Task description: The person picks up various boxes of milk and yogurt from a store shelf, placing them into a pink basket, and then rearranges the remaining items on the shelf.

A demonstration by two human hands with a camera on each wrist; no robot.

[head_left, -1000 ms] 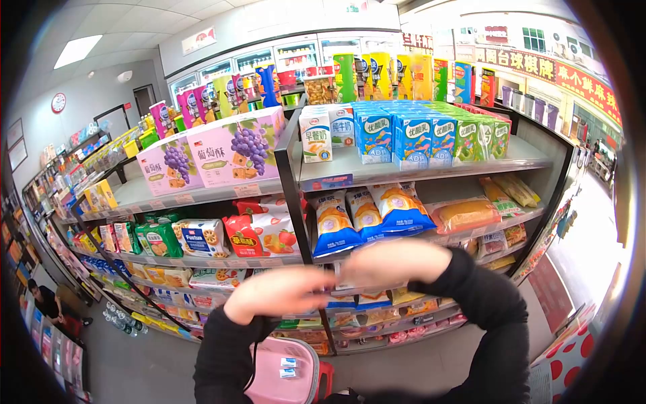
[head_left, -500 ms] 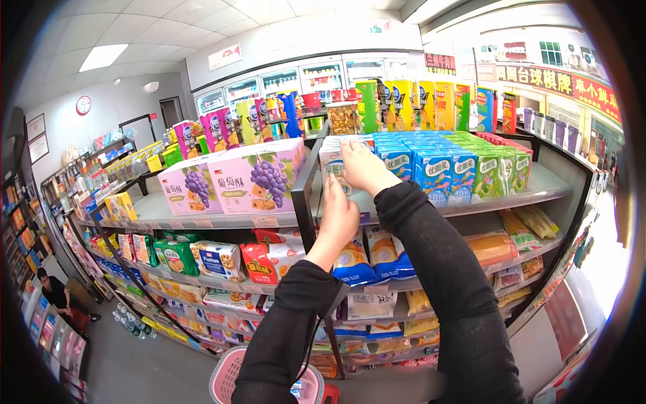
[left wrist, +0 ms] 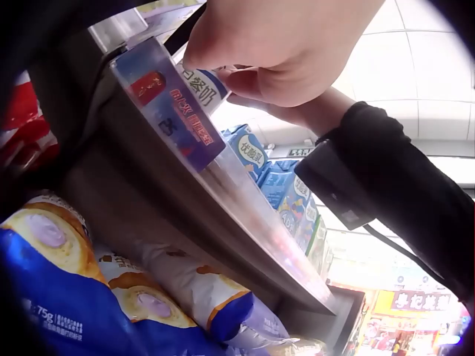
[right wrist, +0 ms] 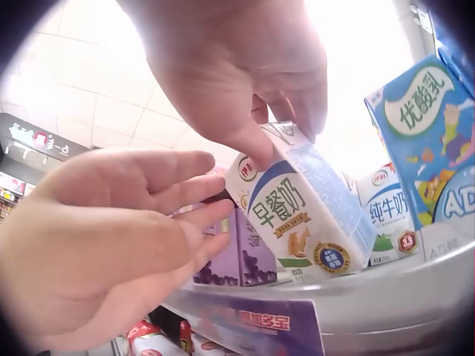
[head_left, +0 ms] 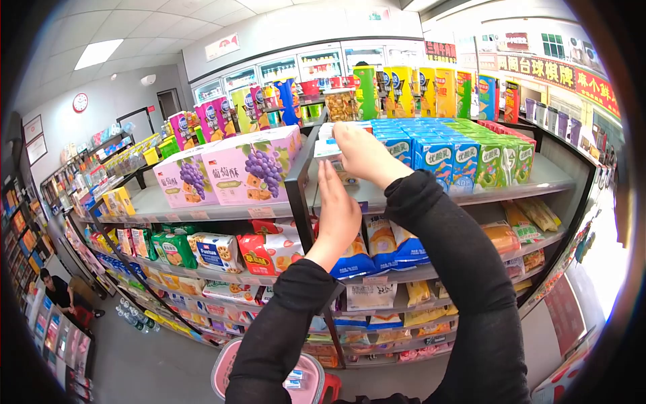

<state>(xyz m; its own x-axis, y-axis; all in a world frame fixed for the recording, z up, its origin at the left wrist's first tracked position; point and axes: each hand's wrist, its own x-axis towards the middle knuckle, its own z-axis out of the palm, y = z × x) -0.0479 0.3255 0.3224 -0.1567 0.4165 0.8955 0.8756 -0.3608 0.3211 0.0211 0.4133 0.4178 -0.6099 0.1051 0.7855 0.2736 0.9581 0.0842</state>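
Note:
A white breakfast milk carton (right wrist: pixel 304 215) stands tilted at the left end of the top shelf, its top leaning toward me. My right hand (head_left: pixel 367 156) pinches the carton near its top, thumb on one side and fingers on the other, plainest in the right wrist view. Beside the carton's left edge, my left hand (head_left: pixel 338 210) has its fingers extended, fingertips close to the front face. In the left wrist view the left hand (left wrist: pixel 289 48) covers much of the carton. Behind it stands a pure milk carton (right wrist: pixel 386 211).
Blue yogurt drink cartons (head_left: pixel 434 158) and green cartons (head_left: pixel 501 161) fill the shelf to the right. A dark upright post (head_left: pixel 301 188) and pink grape-pastry boxes (head_left: pixel 252 168) are on the left. Below are blue bread bags (head_left: pixel 353 262). A pink basket (head_left: pixel 222 367) stands low in front.
Both hands rose from lower in front of the shelves to the milk carton on the top shelf. Over the last half second the carton has tipped forward under the right hand.

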